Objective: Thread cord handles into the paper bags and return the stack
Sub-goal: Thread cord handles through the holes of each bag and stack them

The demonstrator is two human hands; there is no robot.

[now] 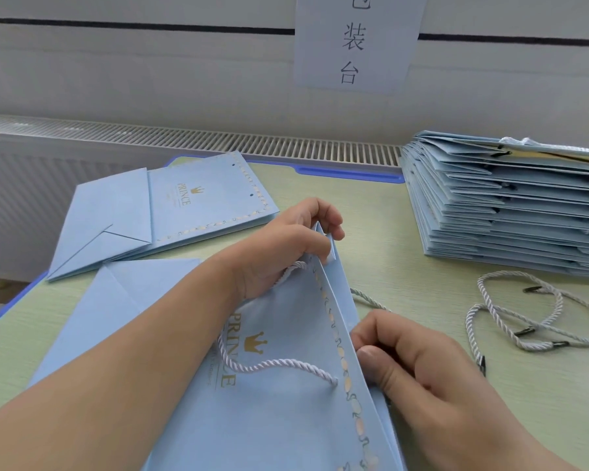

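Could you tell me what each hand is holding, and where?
Both grip the paper bag: left hand at its top corner, right hand along its open top edge.

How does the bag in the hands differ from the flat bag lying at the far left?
The held bag has a white cord threaded through its front; the far bag shows only bare punched holes. The held bag's mouth is pulled open by the left hand and right hand; the far bag lies flat, untouched. Both are light blue with gold PRINCE print.
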